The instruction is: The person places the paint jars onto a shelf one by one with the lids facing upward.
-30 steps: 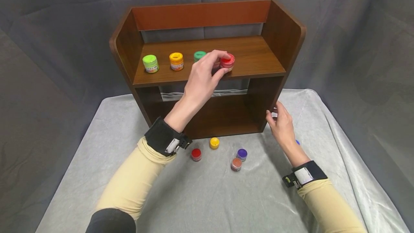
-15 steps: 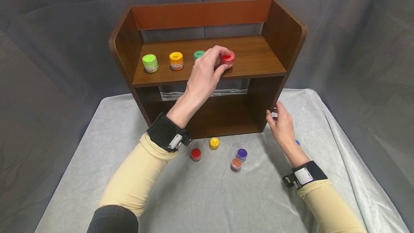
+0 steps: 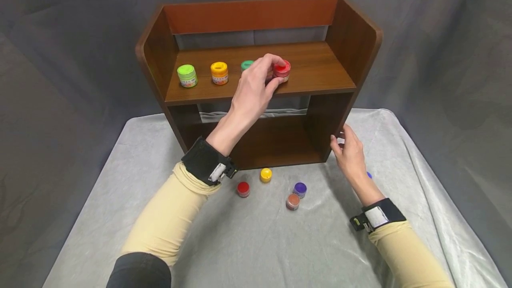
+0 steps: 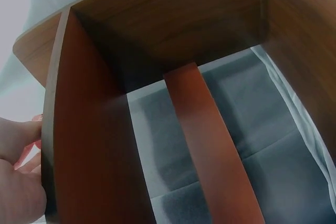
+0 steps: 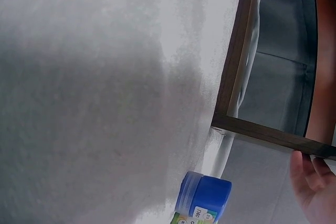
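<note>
On the top board of a brown wooden shelf [image 3: 316, 72], my left hand [image 3: 254, 88] pinches a small jar with a red lid [image 3: 282, 69] between thumb and fingers. Left of it in the head view stand a green-lidded jar [image 3: 246, 64], partly hidden by the hand, an orange-yellow jar [image 3: 219, 74] and a light green jar [image 3: 187, 76]. The fingertips of my right hand [image 3: 350, 154] touch the outer face of the shelf's right side panel. In the right wrist view a blue jar [image 5: 211, 196] lies on the cloth near that hand.
On the grey cloth [image 3: 256, 243] before the shelf stand a dark red jar [image 3: 243, 189], a yellow jar [image 3: 266, 175], a purple jar [image 3: 300, 189] and a brown jar [image 3: 293, 202]. Grey curtains [image 3: 80, 34] enclose the back and sides.
My left hand has moved slightly back over the top board with the red-lidded jar, still pinching it. The right hand keeps its place at the side panel. The view has shifted a little.
</note>
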Demonstrator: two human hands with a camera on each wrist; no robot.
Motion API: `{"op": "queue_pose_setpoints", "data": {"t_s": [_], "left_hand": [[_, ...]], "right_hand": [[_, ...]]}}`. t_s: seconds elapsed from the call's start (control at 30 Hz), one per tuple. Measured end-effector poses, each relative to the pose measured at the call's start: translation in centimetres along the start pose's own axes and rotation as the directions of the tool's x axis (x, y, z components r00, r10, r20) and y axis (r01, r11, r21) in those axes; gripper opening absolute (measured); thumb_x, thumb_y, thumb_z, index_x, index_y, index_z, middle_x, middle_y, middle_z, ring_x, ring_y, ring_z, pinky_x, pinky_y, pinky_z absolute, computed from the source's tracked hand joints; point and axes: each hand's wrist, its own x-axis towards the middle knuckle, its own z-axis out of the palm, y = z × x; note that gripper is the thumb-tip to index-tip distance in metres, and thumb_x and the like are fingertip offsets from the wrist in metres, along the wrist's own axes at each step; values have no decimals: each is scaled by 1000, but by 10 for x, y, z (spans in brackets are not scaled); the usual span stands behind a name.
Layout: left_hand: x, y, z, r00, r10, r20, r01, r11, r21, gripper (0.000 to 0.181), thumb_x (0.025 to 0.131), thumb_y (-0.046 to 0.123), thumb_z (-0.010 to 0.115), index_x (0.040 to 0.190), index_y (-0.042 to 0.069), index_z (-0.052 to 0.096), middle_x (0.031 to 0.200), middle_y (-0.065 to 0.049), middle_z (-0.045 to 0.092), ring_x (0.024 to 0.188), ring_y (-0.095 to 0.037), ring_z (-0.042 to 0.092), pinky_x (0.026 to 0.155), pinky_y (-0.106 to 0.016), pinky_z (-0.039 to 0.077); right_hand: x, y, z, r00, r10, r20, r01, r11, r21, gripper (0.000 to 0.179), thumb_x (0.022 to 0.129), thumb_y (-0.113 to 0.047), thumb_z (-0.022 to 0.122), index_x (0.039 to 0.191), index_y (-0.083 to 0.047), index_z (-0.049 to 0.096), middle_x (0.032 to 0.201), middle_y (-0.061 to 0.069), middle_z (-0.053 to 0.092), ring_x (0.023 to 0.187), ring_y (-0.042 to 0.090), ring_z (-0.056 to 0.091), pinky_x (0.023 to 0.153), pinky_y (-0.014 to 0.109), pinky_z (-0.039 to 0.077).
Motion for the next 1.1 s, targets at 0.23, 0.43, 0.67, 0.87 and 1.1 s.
{"op": "queue_pose_setpoints", "data": {"t_s": [0.23,0.43,0.67,0.87,1.1], "left_hand": [[2,1,-1,1000,-20,18,19,1000,10,39,90,15,72,126,9,57,129,-8,64,118,-17,64,103,-26,50],[5,3,4,1000,-13,11,12,996,91,40,92,16,70,129,9,56,131,-8,66,116,-19,65,104,-28,50],[7,5,10,1000,-13,-16,16,985,174,37,94,18,68,129,10,56,128,-8,68,114,-20,67,101,-30,52],[6,7,11,1000,-9,-21,12,982,190,39,94,17,69,129,11,56,130,-7,67,117,-19,67,101,-30,52],[6,9,12,1000,-4,-8,6,980,197,40,94,16,69,130,11,54,133,-8,66,118,-21,67,99,-31,53]], "right_hand": [[0,-1,0,1000,5,3,-5,1000,-1,33,98,-11,57,130,-4,54,120,22,65,106,40,68,80,52,58],[0,-1,-2,1000,7,8,-7,1000,-3,35,98,-12,57,132,-4,53,122,22,65,107,40,68,81,52,58],[-1,0,-3,1000,4,1,-4,1000,-2,34,98,-11,58,131,-4,54,120,21,66,105,39,68,80,51,58],[-1,0,-4,1000,10,0,-10,1000,4,34,97,-9,58,131,-3,54,119,22,65,105,39,68,80,51,58],[-1,1,-6,1000,-1,-3,0,1000,-7,34,98,-11,58,131,-4,54,119,21,66,104,37,69,79,50,58]]}}
